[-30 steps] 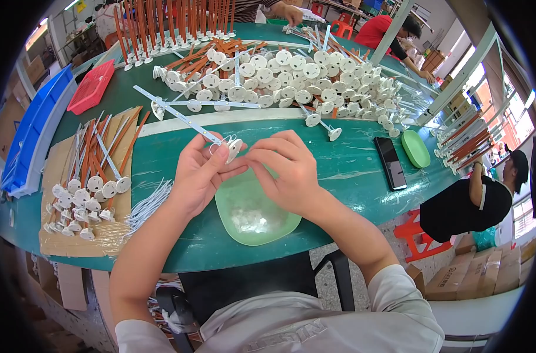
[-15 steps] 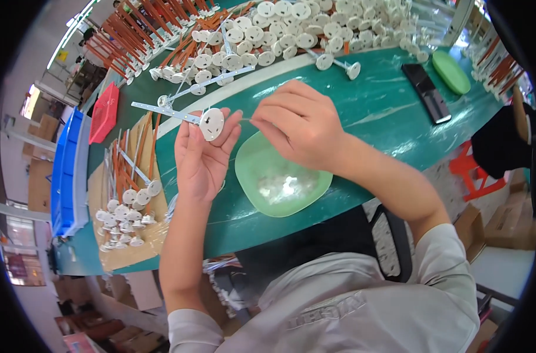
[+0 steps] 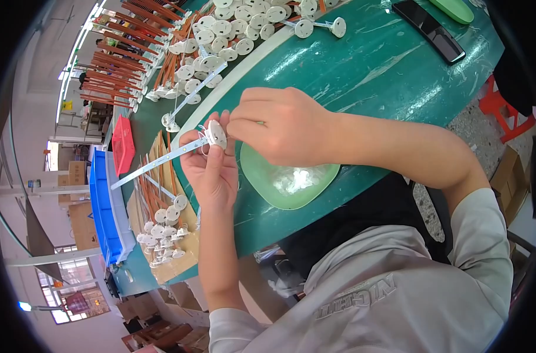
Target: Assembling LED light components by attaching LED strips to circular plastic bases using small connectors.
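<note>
My left hand [image 3: 212, 179] is closed around a white round disc [image 3: 218, 134] with slots in its face. From the disc a long, pale LED strip [image 3: 156, 163] sticks out to the left, with thin white wire loops beside it. My right hand [image 3: 285, 126] is closed in a pinch, fingertips right beside the disc's face; what they hold, if anything, is hidden. Below my right hand lies a light green shallow dish [image 3: 297, 197] with shiny small bits at its bottom, too blurred to name.
Many white discs with brown strips [image 3: 238, 26] are heaped at the far side. More finished pieces lie on cardboard [image 3: 185, 256] at left, near a red basket [image 3: 124, 144] and blue bin [image 3: 103, 206]. A black phone [image 3: 430, 30] and green lid-like dish [image 3: 453, 9] lie far right.
The disc has turned more edge-on, and its strip now points down-left. My right hand has come closer, its fingertips now beside the disc. The view has shifted and tilted.
</note>
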Available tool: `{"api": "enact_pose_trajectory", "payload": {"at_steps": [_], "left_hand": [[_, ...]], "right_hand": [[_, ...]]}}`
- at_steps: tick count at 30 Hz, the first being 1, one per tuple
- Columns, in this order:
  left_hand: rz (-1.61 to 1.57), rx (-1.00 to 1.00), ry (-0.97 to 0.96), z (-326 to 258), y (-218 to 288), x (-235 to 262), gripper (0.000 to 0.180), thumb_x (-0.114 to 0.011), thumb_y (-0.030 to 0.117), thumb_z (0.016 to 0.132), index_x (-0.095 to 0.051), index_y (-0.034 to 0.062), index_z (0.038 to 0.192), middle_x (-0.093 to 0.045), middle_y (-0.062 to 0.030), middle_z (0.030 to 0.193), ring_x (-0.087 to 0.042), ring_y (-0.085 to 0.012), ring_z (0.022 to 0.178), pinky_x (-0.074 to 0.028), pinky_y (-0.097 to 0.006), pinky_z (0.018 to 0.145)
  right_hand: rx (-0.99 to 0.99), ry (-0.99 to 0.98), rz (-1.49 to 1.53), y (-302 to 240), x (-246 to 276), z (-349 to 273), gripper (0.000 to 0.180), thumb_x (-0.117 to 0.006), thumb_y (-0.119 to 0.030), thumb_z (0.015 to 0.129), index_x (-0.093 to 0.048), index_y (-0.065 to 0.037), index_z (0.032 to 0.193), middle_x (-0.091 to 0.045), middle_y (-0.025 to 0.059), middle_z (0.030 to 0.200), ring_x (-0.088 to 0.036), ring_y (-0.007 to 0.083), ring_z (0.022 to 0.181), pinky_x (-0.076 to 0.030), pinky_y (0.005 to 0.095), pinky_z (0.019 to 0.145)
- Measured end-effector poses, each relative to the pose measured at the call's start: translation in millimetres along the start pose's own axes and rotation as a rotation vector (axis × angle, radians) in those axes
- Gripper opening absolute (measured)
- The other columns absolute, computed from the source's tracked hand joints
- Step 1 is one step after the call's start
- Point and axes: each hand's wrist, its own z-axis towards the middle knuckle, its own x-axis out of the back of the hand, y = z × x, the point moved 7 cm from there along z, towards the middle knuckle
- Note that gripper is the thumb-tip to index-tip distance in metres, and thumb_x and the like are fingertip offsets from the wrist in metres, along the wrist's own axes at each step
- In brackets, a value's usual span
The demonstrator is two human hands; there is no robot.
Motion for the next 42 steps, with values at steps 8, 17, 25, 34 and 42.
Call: {"api": "enact_pose_trajectory", "payload": {"at_steps": [8,17,25,34,42], "left_hand": [[0.174,-0.118,0.041,-0.4,7.1,-5.4,0.035,-0.066,-0.008,0.083,-0.046,0.0060,0.107,-0.054,-0.0257,0.128,-0.051,-0.0364,0.125,-0.046,-0.044,0.104],[0.005,-0.014,-0.023,-1.5,1.2,-4.6,0.040,-0.068,-0.002,0.085,-0.045,0.0065,0.117,-0.053,-0.0219,0.131,-0.055,-0.0269,0.121,-0.049,-0.040,0.100],[-0.349,0.094,0.032,-18.4,-5.7,-27.1,0.058,-0.065,0.009,0.091,-0.036,0.0046,0.140,-0.048,-0.0105,0.140,-0.053,-0.0228,0.122,-0.046,-0.039,0.105],[-0.397,0.114,0.021,-25.8,-6.3,-33.7,0.043,-0.064,0.015,0.093,-0.045,0.0070,0.130,-0.050,-0.0094,0.138,-0.047,-0.0241,0.130,-0.043,-0.039,0.109],[-0.265,0.062,0.014,-21.4,-6.3,-27.7,0.040,-0.063,0.013,0.093,-0.047,0.0066,0.129,-0.051,-0.0102,0.137,-0.043,-0.0270,0.133,-0.040,-0.041,0.111]], "right_hand": [[0.022,-0.057,-0.033,-3.0,-2.9,-1.1,0.018,-0.064,-0.007,0.064,-0.060,-0.003,0.081,-0.056,0.0045,0.076,-0.058,0.0206,0.075,-0.051,0.0300,0.054],[0.039,0.074,0.097,-4.2,5.1,2.5,0.017,-0.067,-0.006,0.068,-0.061,-0.003,0.084,-0.059,0.0056,0.080,-0.059,0.0220,0.071,-0.050,0.0310,0.054],[-0.058,0.212,0.282,-10.0,10.1,8.6,0.013,-0.069,0.000,0.074,-0.061,-0.002,0.085,-0.061,0.0109,0.079,-0.060,0.0266,0.065,-0.051,0.0343,0.056],[-0.133,0.254,0.389,-11.2,11.9,5.0,0.016,-0.070,0.002,0.073,-0.062,-0.001,0.086,-0.063,0.0108,0.082,-0.060,0.0256,0.064,-0.049,0.0324,0.055],[-0.085,0.224,0.312,-8.9,12.9,2.9,0.017,-0.071,0.002,0.070,-0.063,0.000,0.085,-0.064,0.0098,0.080,-0.061,0.0243,0.062,-0.050,0.0316,0.053]]}}
